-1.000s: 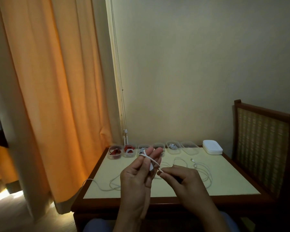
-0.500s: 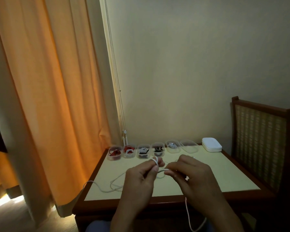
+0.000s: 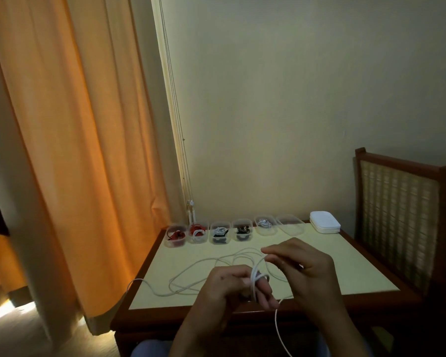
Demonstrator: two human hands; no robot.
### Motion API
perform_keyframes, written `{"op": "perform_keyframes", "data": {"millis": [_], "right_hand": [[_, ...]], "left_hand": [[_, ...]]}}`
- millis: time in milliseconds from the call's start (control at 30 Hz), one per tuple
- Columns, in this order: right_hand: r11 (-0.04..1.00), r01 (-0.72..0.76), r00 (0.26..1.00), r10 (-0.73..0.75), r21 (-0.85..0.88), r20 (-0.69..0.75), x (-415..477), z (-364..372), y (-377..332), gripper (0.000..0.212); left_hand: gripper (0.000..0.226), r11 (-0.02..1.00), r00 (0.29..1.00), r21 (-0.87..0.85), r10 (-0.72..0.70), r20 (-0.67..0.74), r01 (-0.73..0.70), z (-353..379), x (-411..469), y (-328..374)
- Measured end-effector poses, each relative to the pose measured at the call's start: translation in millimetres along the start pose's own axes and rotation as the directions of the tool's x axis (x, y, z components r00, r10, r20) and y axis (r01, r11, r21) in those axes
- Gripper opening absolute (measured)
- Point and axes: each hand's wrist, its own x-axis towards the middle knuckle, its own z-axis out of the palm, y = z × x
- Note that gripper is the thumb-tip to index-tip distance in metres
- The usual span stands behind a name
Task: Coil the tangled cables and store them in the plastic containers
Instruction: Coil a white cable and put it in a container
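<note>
Left hand (image 3: pixel 227 287) was held up, back to camera, fingers pointed toward 4 o'clock with white cable (image 3: pixel 254 278) looped around them. Right hand (image 3: pixel 303 269) sat at 2 o'clock from the left, fingertips pinching the cable. Both forearms entered from 6 o'clock.

Wooden table (image 3: pixel 345 269): pale yellow top, dark brown rim. Six clear plastic containers (image 3: pixel 176 236) stand in a row along the far edge, from the left corner to past the middle. A stack of white lids (image 3: pixel 325 225) sits at the far right, just beside the last container. Loose white cable (image 3: pixel 191 266) lies in loops mid-top, with one strand running off the left edge.
</note>
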Motion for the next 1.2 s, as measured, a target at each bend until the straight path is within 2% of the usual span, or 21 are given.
{"op": "perform_keyframes", "data": {"millis": [167, 267, 400, 500, 567, 633, 700, 800, 900, 967, 1067, 1200], "right_hand": [[0.991, -0.129, 0.991, 0.128, 0.024, 0.038, -7.6, 10.1, 12.0, 0.017], [0.989, -0.146, 0.98, 0.147, -0.013, 0.133, -7.4, 12.4, 5.1, 0.02], [0.985, -0.17, 0.949, 0.165, -0.002, 0.269, -6.5, 13.0, -9.7, 0.011], [0.979, -0.199, 0.915, 0.204, -0.05, 0.349, -7.7, 5.6, -12.2, 0.015], [0.974, -0.211, 0.902, 0.227, -0.085, 0.368, -7.7, -2.9, -12.3, 0.014], [0.978, -0.183, 0.908, 0.208, -0.102, 0.363, -6.7, -9.2, -14.2, 0.013], [0.986, -0.085, 0.929, 0.131, -0.144, 0.347, -3.7, -12.2, -18.2, 0.014], [0.972, 0.095, 0.952, -0.027, -0.213, 0.303, 0.2, -17.2, -26.6, 0.016], [0.94, 0.181, 0.957, -0.102, -0.287, 0.27, 6.4, -28.6, -29.9, 0.014], [0.913, 0.253, 0.949, -0.168, -0.321, 0.268, 15.1, -37.3, -31.1, 0.01], [0.873, 0.336, 0.933, -0.255, -0.354, 0.256, 35.8, -52.1, -35.8, 0.008], [0.893, 0.384, 0.905, -0.314, -0.233, 0.289, 63.9, -63.0, -51.0, 0.015]], "left_hand": [[0.033, 0.92, 0.98, -0.349, 0.134, -0.145, -0.177, 3.3, -1.2, 2.5], [0.036, 0.824, 0.958, -0.517, 0.101, -0.268, -0.232, 9.2, 1.3, 8.9], [0.041, 0.748, 0.916, -0.568, 0.13, -0.38, -0.342, 17.6, 8.7, 18.6], [0.043, 0.765, 0.87, -0.51, 0.129, -0.476, -0.393, 13.6, 11.2, 22.1], [0.037, 0.811, 0.845, -0.422, 0.157, -0.51, -0.406, 6.0, 12.0, 23.2], [0.035, 0.875, 0.836, -0.299, 0.188, -0.516, -0.381, -0.5, 13.4, 22.4], [0.036, 0.94, 0.833, -0.085, 0.248, -0.495, -0.33, -1.1, 13.4, 20.3], [0.039, 0.943, 0.882, 0.275, 0.283, -0.376, -0.185, 4.7, 11.4, 15.1], [0.054, 0.909, 0.959, 0.415, 0.141, -0.245, -0.028, 9.4, 10.1, 14.3], [0.06, 0.87, 0.986, 0.493, 0.068, -0.15, 0.015, 11.9, 10.2, 16.5], [0.055, 0.861, 0.997, 0.509, 0.019, -0.08, 0.024, 14.3, 10.0, 27.1], [0.052, 0.961, 0.999, 0.275, -0.028, 0.042, 0.015, 20.7, 7.1, 44.4]]}}
